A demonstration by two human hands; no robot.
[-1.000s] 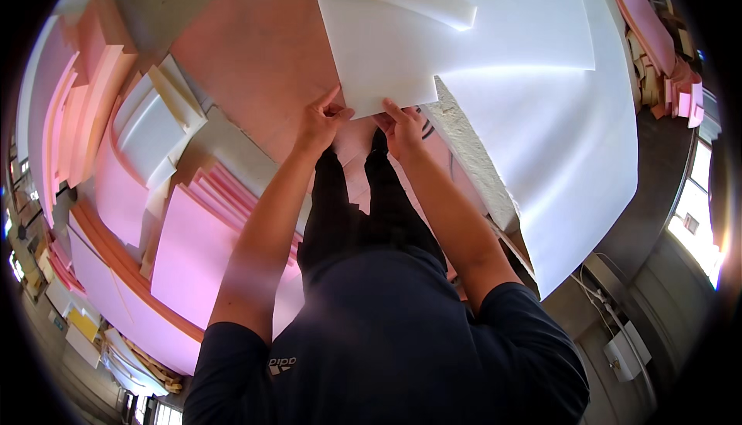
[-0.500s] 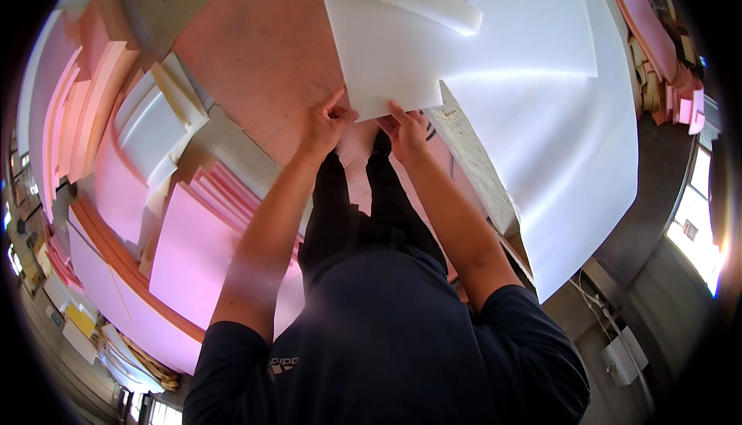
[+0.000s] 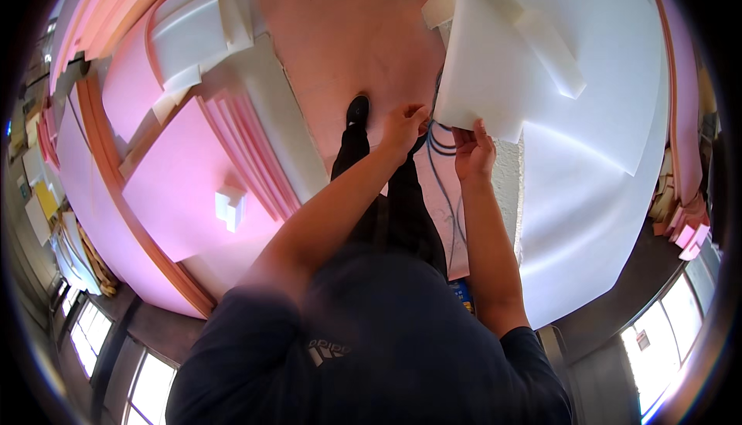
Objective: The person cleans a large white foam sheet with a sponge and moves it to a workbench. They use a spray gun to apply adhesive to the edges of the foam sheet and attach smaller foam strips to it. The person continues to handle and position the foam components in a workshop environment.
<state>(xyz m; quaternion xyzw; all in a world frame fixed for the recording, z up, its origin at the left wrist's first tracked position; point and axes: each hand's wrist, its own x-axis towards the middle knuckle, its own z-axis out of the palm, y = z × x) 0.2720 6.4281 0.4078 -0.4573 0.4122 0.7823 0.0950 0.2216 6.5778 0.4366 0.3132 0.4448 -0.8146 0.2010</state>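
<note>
A large white foam sheet (image 3: pixel 495 69) lies over a stack of white sheets on my right, its near corner jutting out toward me. My right hand (image 3: pixel 474 154) grips the sheet's near edge, fingers underneath and thumb at the rim. Just left of that corner is my left hand (image 3: pixel 406 129), its fingers curled together; whether anything is between them is hidden. On top of the sheet rests a long white foam strip (image 3: pixel 553 54). Below it, the stack (image 3: pixel 580 216) shows a rough pale side (image 3: pixel 508 185).
Pink foam sheets (image 3: pixel 174 185) are piled at my left, with a small white block (image 3: pixel 229 207) on them. Behind them stand white foam pieces (image 3: pixel 189 30). Blue cables (image 3: pixel 440 162) hang beside the stack. Reddish floor (image 3: pixel 325 30) lies ahead, by my black shoe (image 3: pixel 358 110).
My view has turned left, so the sheet and stack appear further right. My left hand has come off the sheet's corner; my right hand stays on its near edge. One foot has stepped forward.
</note>
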